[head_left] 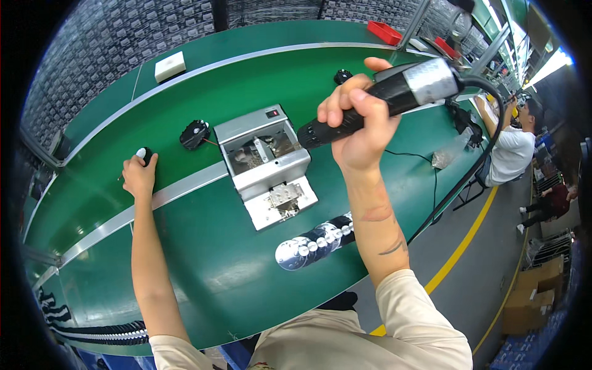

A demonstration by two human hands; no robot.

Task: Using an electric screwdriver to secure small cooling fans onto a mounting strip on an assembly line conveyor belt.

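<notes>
My right hand [364,117] is raised over the right of the bench, wrapped round a black corded electric screwdriver [394,95]. The tool's tip end points left and down, above the right side of a silver metal screw feeder [262,151]. My left hand [139,176] is at the far left, its fingers closed on a small black part with a white top [145,154] on the green bench. Between that hand and the feeder sits a round black part [195,134] with a red wire. Another black part [343,76] lies behind my right hand.
A row of black discs with white round pieces [314,243] lies near the front edge; a longer row [102,333] is at lower left. A white box [169,66] and red bin [383,32] stand at the back. A seated co-worker [510,145] is at right. The tool's cable [481,166] hangs beside my right arm.
</notes>
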